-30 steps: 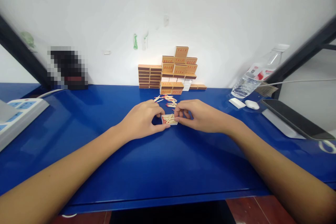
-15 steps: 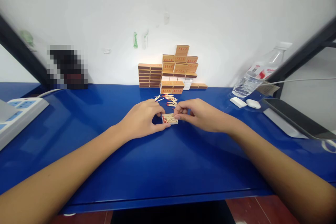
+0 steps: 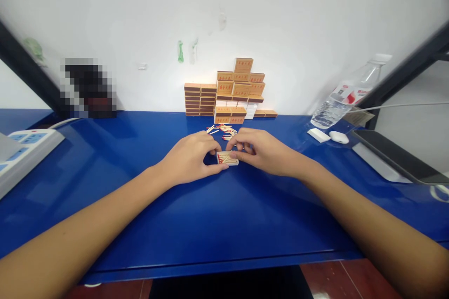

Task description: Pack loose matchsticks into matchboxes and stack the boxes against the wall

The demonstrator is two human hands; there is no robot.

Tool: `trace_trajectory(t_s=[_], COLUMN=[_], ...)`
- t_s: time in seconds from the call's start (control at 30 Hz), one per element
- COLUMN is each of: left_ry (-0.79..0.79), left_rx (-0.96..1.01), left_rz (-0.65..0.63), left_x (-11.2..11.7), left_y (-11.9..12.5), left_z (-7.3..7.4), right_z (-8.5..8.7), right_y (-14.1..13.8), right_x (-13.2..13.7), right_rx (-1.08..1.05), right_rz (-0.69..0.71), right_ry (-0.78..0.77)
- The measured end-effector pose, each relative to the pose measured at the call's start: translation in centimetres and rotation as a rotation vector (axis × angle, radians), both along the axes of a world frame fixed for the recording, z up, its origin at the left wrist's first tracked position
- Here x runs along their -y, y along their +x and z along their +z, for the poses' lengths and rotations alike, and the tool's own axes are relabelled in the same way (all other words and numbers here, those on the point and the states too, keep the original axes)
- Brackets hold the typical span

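A small white matchbox tray lies on the blue table, with red-tipped matches inside it. My left hand grips the tray's left end between thumb and fingers. Over the right end is my right hand, its thumb reaching across the tray and its index finger along the far edge. A small gap shows between that thumb and index finger, and no match is visible there. Just beyond the tray lies a loose pile of matches, partly hidden behind my right fingers.
Yellow matchboxes are stacked against the wall, beside a neat block of matchboxes. To the right stand a water bottle, a white earphone case and a phone on a stand. A power strip sits left.
My right index finger has moved left along the tray's far edge, and its pinch has loosened. My left hand stays on the tray.
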State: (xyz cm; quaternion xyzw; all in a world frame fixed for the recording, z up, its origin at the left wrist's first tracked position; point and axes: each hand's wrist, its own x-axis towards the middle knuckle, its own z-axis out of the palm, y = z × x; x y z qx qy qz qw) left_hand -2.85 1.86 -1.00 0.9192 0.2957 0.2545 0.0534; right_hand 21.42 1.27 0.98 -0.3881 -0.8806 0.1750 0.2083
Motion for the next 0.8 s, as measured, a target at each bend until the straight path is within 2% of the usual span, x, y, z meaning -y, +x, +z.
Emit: trace_trajectory(t_s=[0.3, 0.43, 0.8], left_ry=[-0.008, -0.017, -0.030], left_rx=[0.004, 0.002, -0.011], left_rz=[0.010, 0.016, 0.026], left_x=[-0.05, -0.05, -0.01], left_y=[0.06, 0.03, 0.06], left_z=[-0.07, -0.04, -0.01], right_z=[-0.65, -0.59, -0.47], right_y=[0.04, -0.03, 0.21], right_x=[-0.10, 0.06, -0.09], right_rx=[0.055, 0.044, 0.059], right_rz=[-0.014, 0.031, 0.039], right_ry=[0.086, 0.069, 0.066])
